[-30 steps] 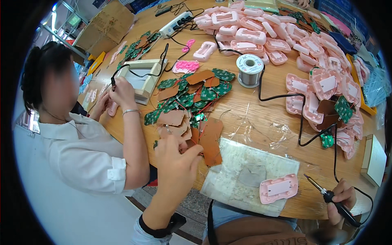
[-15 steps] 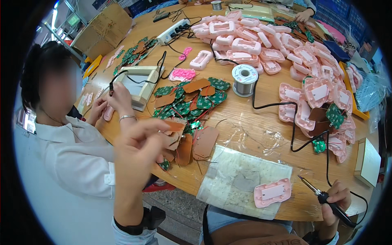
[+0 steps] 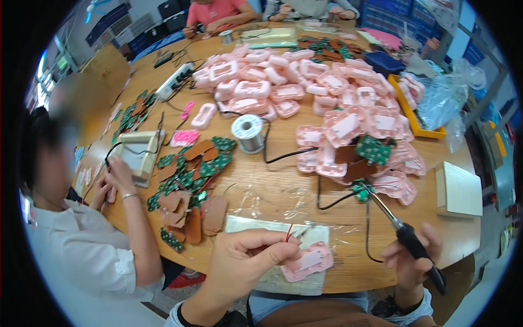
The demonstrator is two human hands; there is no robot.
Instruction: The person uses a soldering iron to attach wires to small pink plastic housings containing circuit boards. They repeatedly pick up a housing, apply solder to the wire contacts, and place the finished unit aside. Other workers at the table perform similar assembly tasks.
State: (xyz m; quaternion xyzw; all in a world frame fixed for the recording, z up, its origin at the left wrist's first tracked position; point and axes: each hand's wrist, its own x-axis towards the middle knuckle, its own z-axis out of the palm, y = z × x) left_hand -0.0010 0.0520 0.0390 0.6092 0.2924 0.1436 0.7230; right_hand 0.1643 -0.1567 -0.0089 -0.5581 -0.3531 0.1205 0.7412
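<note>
My left hand [image 3: 245,261] is closed in a pinch on a thin red wire [image 3: 289,233], above a pale pink plastic shell [image 3: 313,260] lying on a worn whitish cloth [image 3: 256,223]. Whether other wires are in the pinch I cannot tell. In my right hand [image 3: 411,259], slightly blurred, is a soldering iron [image 3: 409,240] with a black handle. Its metal tip points up and left, close to a small green circuit board [image 3: 362,191] beside a cluster of open pink shells [image 3: 346,128]. I cannot tell whether tip and board touch.
A solder wire spool [image 3: 248,136] stands mid-table, before a heap of pink shells [image 3: 261,82]. Green and brown boards [image 3: 204,163] lie to the left. The iron's black cable [image 3: 369,240] crosses the table. A white box [image 3: 457,191] stands right; a co-worker [image 3: 92,245] sits left.
My left hand has come from beside the boards to above the pink shell, now pinching a red wire. My right hand has raised the iron toward the small green board. The view has shifted right.
</note>
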